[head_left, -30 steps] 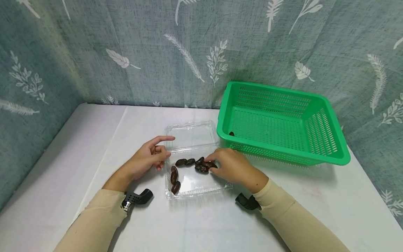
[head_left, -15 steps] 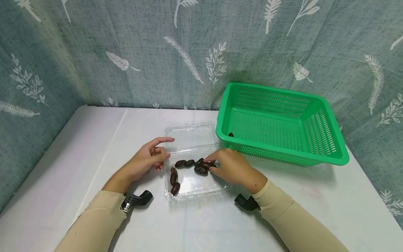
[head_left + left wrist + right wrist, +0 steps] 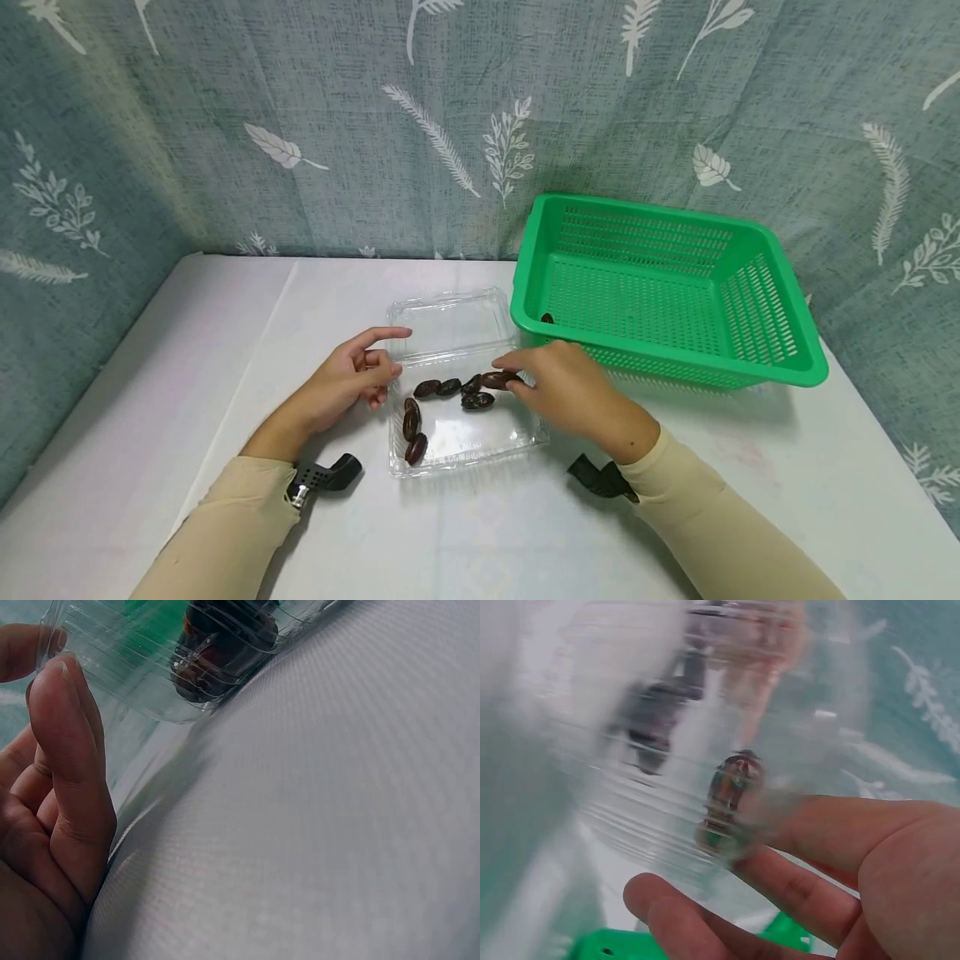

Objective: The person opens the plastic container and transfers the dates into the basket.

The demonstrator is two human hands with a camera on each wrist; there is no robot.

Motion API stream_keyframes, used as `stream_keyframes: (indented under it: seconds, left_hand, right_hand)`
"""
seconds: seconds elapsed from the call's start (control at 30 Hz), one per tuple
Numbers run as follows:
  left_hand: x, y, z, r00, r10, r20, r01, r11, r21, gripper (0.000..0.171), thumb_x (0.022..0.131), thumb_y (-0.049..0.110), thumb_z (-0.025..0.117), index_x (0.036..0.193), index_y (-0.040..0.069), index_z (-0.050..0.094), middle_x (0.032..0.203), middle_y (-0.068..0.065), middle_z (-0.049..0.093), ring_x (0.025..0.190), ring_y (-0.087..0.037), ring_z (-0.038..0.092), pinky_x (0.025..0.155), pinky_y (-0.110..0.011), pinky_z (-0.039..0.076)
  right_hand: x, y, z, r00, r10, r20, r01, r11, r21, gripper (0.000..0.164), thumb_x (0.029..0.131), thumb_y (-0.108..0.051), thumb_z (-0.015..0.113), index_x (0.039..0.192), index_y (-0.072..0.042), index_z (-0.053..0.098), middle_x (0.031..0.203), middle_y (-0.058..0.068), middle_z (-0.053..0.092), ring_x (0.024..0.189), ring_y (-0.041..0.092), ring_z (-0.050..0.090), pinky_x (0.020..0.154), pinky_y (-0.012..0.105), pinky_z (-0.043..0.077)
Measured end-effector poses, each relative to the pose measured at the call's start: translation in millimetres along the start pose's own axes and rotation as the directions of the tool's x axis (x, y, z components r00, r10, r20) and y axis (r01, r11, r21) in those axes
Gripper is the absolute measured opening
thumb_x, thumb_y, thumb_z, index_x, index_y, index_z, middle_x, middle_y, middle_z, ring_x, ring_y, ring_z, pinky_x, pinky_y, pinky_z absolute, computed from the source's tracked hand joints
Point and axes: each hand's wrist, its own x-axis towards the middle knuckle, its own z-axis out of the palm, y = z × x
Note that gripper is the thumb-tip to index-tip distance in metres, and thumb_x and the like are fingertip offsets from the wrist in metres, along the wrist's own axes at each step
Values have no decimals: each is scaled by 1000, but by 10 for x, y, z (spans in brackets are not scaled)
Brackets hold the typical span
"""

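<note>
A hinged clear plastic box lies opened out, its lid toward the wall. Brown dates line its back and left sides, with another date farther in. My left hand holds the box's left rim at the thumb, index finger stretched over the lid. At the back right, thumb and index finger of my right hand stand apart around a date. The right wrist view has that date just beyond the fingertips, blurred through the plastic. Its right end is partly hidden in the head view.
A green perforated basket stands behind and right of the box, close to its corner. One date sits in its near left corner. A patterned cloth hangs behind the white table.
My right hand has shifted right and its fingers have spread from the date, which now shows more fully. The left hand keeps its place at the box.
</note>
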Motion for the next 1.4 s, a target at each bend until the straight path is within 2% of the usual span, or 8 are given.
stream_keyframes:
  seconds: [0.17, 0.33, 0.47, 0.57, 0.8, 0.97, 1.13, 1.4]
  left_hand:
    - [-3, -14, -1, 1000, -6, -3, 6, 1000, -6, 57, 98, 8, 62, 150, 6, 38, 74, 7, 55, 60, -8, 56, 50, -22, 51]
    - [-2, -16, 1, 1000, -6, -5, 6, 1000, -12, 57, 98, 9, 62, 149, 7, 39, 74, 6, 55, 60, -9, 56, 50, -21, 50]
    - [2, -12, 6, 1000, -1, 1, 1, 1000, -14, 57, 97, 9, 63, 149, 7, 39, 75, 7, 55, 60, -9, 56, 51, -22, 50]
    - [5, -19, 2, 1000, 8, 7, -8, 1000, -16, 56, 98, 8, 62, 149, 6, 39, 74, 7, 55, 60, -8, 56, 51, -21, 50]
    - [21, -12, 4, 1000, -3, -8, 3, 1000, -11, 56, 97, 8, 63, 148, 6, 40, 74, 7, 54, 59, -8, 56, 51, -21, 50]
    - [1, -19, 8, 1000, -25, -16, 25, 999, -20, 58, 97, 8, 63, 149, 7, 39, 73, 7, 53, 59, -9, 56, 51, -21, 50]
    - [-11, -18, 15, 1000, -25, -16, 24, 999, -21, 59, 97, 7, 63, 150, 6, 38, 73, 7, 53, 59, -8, 56, 50, -21, 50]
    - [10, -16, 12, 1000, -14, -19, 14, 1000, -16, 58, 96, 8, 64, 148, 5, 39, 74, 6, 53, 59, -9, 56, 50, -22, 50]
  right_hand:
    - [-58, -46, -170, 999, 14, -37, -14, 1000, 2, 27, 90, -14, 73, 117, -17, 76, 100, 1, 78, 55, 5, 52, 53, 20, 39]
    - [-109, -40, -342, 988, -51, -144, 62, 995, 75, 30, 88, -10, 75, 117, -16, 75, 101, 1, 78, 67, 8, 66, 53, 19, 46]
    - [-111, 31, -415, 959, -127, -252, 165, 977, 134, 30, 86, -4, 76, 115, -11, 75, 103, 3, 78, 73, 11, 69, 58, 19, 55]
    - [-94, 110, -449, 941, -134, -309, 191, 968, 161, 29, 86, -2, 75, 115, -8, 75, 105, 6, 77, 79, 14, 73, 62, 22, 59]
    - [-56, 394, -526, 930, 44, -365, 31, 980, 196, 28, 91, -3, 71, 118, -8, 74, 109, 11, 76, 80, 23, 74, 65, 34, 61]
    - [-38, 615, -555, 945, 140, -297, -84, 977, 194, 25, 95, -6, 66, 119, -9, 73, 114, 10, 74, 90, 27, 72, 67, 36, 55]
    - [-48, 769, -599, 968, 205, -144, -175, 965, 195, 23, 97, -9, 62, 118, -8, 73, 115, 9, 74, 87, 23, 72, 68, 33, 49]
    - [-78, 931, -690, 969, 235, 73, -245, 952, 184, 22, 99, -11, 60, 114, -6, 75, 114, 14, 74, 99, 26, 69, 78, 39, 53]
